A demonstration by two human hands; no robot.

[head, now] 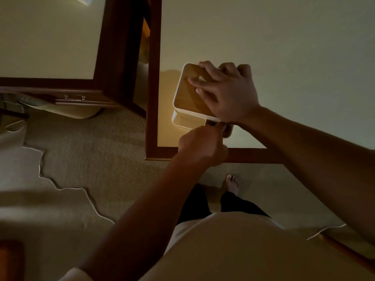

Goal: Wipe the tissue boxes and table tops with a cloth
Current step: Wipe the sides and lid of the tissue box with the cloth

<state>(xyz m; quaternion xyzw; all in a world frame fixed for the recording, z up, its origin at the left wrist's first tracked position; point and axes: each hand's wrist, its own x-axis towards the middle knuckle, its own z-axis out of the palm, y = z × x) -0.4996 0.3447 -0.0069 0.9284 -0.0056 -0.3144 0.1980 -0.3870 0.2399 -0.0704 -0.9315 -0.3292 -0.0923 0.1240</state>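
**Over a light shirt, both hands at the tissue box**

A light shirt [243, 250] fills the near edge of the view. Beyond it are dark trousers [194, 203] and a bare foot [231, 184] on the carpet [111, 149].

The left hand [203, 149] reaches over the dark wooden rim of the surface [284, 47]. Its fingers are curled tight and pinch a small dark wad against the near side of the tissue box [186, 98]. The wad looks like the cloth [216, 124], though the light is too dim to be sure.

The box is white with a wood-toned lid and stands on the cream top close to the surface's near left corner.

The right hand [227, 94] lies on the lid. Two of its fingers [195, 80] are flat on the wood and the others are bent over the far edge, so the hand grips the box from above.

To the far left, apart from this surface, stands a second table [46, 37] with a cream top and a dark frame. A metal drawer handle [74, 97] shows on its near side. A thin white cable [60, 188] winds across the carpet at the left.
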